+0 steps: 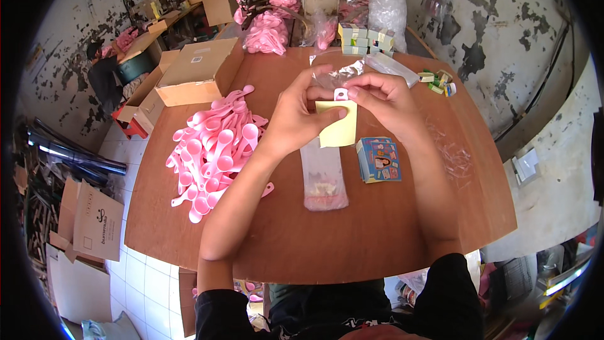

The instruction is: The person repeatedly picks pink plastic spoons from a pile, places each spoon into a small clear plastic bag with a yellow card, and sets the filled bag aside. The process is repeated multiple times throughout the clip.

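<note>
Fingers [333, 112] of the left hand [299, 119] close in a pinch on the upper edge of a pale yellow card [340, 129], thumb across its face. Fingers of the right hand [387, 97] are likewise drawn together, pinching the small pink tab [340, 94] that stands at the card's top. Both hands hold the card raised above the middle of the brown counter [314, 239]. Directly beneath it lies a clear plastic sleeve [323, 176]; just to its right sits a stack of colourful printed cards [379, 159]. A heap of pink plastic spoons [211, 151] lies to the left, near an open cardboard box [198, 72].
</note>
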Available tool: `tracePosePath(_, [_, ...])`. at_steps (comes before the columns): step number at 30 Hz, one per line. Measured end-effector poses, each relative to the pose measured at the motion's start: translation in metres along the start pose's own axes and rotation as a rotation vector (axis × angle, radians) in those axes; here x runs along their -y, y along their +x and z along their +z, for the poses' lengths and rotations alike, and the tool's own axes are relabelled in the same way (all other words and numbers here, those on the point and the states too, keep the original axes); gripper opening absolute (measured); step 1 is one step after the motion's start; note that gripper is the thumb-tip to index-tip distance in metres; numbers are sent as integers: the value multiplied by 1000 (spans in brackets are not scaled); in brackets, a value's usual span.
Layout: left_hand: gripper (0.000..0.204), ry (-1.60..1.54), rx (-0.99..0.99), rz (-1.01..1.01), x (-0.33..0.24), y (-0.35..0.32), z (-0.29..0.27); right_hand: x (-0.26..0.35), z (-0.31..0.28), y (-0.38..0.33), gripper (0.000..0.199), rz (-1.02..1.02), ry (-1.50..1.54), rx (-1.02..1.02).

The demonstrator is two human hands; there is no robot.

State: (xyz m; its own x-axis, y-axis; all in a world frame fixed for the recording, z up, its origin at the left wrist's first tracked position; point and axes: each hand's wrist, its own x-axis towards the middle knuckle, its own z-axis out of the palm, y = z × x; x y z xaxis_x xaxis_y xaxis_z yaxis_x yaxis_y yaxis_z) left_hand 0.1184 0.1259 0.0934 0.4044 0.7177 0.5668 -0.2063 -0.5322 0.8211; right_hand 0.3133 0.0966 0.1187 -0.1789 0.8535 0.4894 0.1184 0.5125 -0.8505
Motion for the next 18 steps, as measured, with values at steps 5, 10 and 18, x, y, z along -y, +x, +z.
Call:
tracePosePath(5, [23, -70, -45, -95, -10, 2, -11, -1, -1, 0, 19, 28, 72, -40])
tracePosePath(10, [22, 11, -46, -122, -9, 4, -16, -3, -7, -1, 18, -10, 130, -14])
tracePosePath(18, [17, -156, 99, 81, -8, 1, -30, 6, -17, -4, 13, -36, 219, 100])
